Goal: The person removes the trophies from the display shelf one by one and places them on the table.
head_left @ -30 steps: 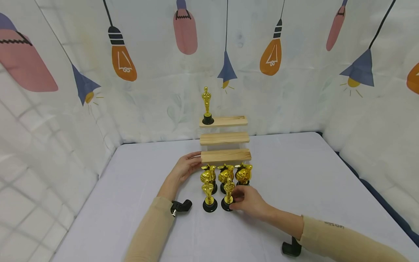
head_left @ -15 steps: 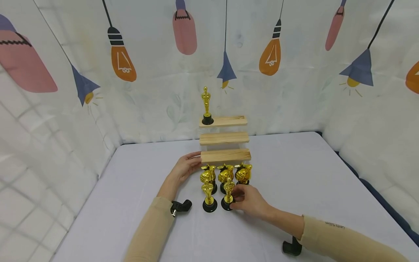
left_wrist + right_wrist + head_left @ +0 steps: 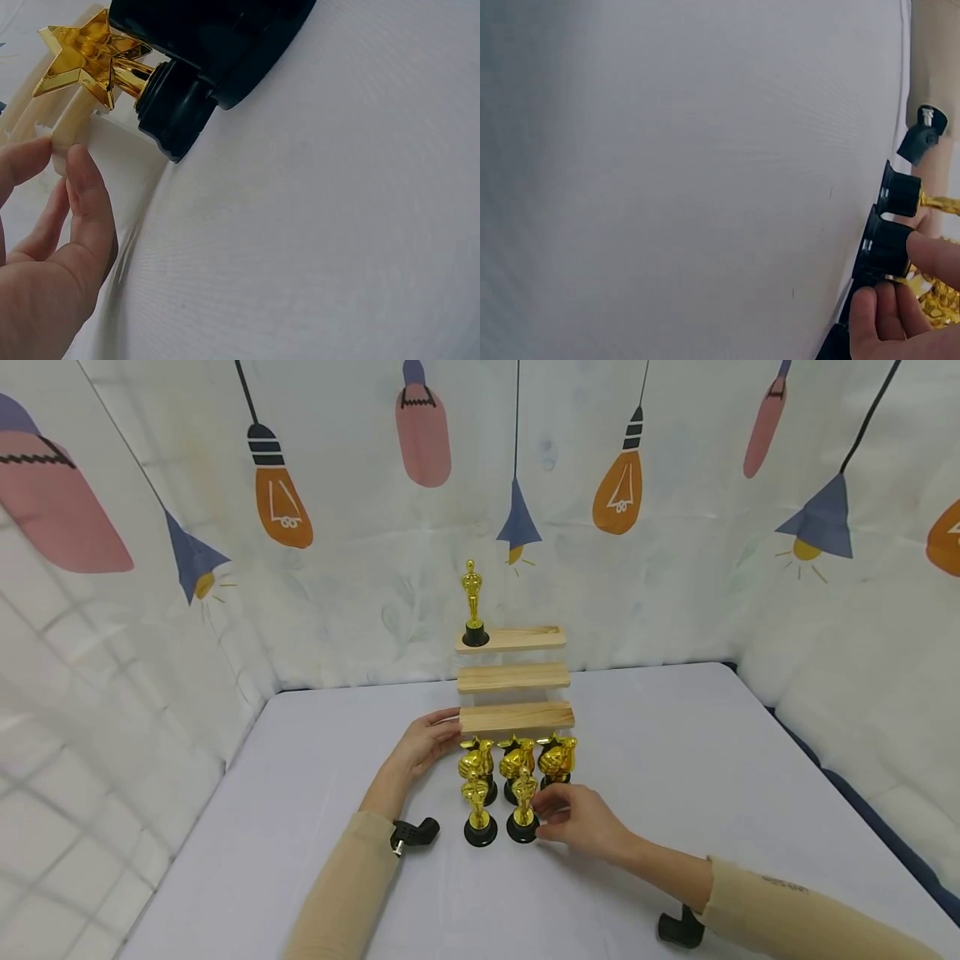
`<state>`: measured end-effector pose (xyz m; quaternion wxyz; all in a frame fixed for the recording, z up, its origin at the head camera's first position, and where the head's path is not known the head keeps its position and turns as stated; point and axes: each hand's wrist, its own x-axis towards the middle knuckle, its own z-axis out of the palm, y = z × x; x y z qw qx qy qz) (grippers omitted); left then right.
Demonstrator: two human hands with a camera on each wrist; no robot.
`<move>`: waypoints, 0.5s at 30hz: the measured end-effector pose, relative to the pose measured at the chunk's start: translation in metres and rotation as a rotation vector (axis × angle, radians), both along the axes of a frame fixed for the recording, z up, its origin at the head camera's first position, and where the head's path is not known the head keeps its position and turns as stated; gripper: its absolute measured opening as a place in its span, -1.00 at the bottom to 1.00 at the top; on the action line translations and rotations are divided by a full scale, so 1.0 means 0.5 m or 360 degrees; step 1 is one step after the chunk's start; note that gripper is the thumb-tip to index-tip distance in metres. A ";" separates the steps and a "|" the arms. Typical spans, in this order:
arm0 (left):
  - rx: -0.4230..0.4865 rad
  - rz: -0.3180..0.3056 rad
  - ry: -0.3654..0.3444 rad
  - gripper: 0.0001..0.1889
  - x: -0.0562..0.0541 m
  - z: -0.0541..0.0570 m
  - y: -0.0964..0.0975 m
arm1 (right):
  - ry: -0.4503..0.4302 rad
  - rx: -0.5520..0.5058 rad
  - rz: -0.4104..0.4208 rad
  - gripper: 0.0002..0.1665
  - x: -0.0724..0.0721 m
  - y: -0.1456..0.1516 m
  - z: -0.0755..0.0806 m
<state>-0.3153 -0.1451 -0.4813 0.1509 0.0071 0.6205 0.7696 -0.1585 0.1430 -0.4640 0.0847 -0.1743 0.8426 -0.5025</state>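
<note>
My left hand (image 3: 424, 747) pinches the left end of the lowest wooden step (image 3: 517, 718) of a three-step stand; the left wrist view shows thumb and finger on the wood end (image 3: 69, 139). My right hand (image 3: 581, 820) is beside the front right gold figurine trophy (image 3: 524, 793), thumb and fingers parted, right at its black base (image 3: 889, 246). A matching figurine trophy (image 3: 476, 795) stands to its left. Behind these two are several gold trophies (image 3: 516, 762), some star-topped, like the star trophy (image 3: 90, 58) in the left wrist view.
Another gold figurine trophy (image 3: 472, 597) stands at the left end of the top step (image 3: 525, 638). The middle step (image 3: 513, 677) is bare wood. A white cloth (image 3: 667, 735) covers the table, and a lamp-patterned curtain (image 3: 337, 602) hangs behind.
My right hand has loosened from the front right trophy and shifted slightly right, its forearm moving with it. The trophy stays standing. My left hand has kept its place on the step.
</note>
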 end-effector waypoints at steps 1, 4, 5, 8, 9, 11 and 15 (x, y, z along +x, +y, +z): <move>0.0000 0.0002 -0.0001 -0.47 0.000 0.000 0.000 | 0.0001 -0.0001 0.0002 -0.56 0.000 0.003 0.000; 0.0001 0.0010 -0.0008 -0.46 0.000 0.000 0.000 | 0.0011 0.0006 0.0013 -0.55 0.000 0.010 0.002; 0.0001 0.0011 -0.0010 -0.46 0.000 0.000 0.000 | 0.0009 0.0007 0.0016 -0.55 0.000 0.013 0.003; 0.0002 0.0015 -0.0012 -0.46 -0.001 0.000 0.000 | 0.0013 0.0017 0.0026 -0.55 0.002 0.021 0.008; 0.0003 0.0016 -0.0013 -0.46 -0.001 0.000 0.000 | 0.0011 0.0016 0.0032 -0.55 0.003 0.024 0.011; 0.0004 0.0016 -0.0014 -0.46 0.000 0.001 0.001 | 0.0015 0.0011 0.0039 -0.56 0.005 0.029 0.016; 0.0012 0.0017 -0.0015 -0.45 0.000 0.001 0.001 | 0.0037 0.0000 0.0055 -0.57 0.006 0.039 0.031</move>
